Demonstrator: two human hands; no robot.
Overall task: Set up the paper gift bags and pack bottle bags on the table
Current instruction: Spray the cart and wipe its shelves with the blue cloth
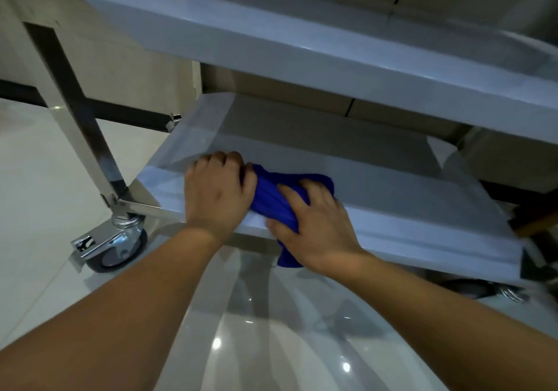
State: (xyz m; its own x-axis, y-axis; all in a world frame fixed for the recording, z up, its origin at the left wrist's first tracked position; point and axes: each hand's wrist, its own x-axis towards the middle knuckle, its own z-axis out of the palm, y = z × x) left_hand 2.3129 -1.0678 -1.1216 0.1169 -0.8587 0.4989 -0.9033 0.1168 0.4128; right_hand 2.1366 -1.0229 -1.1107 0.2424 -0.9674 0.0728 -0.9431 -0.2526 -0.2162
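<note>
Hands at lower shelf (392, 233) of wheeled cart (90, 137). Left hand (216, 192) has fingers curled on one end of bunched blue cloth bag (271, 191); right hand (314, 224) has fingers bent over its other end, thumb below. Bag lies across shelf lip between both sets of fingers, tail hanging under right palm. Risk, as I judge it: loose fabric snags on the lip or slips free and drops to floor (271, 345). Bag looks limp; contents not visible. No paper bags seen.
</note>
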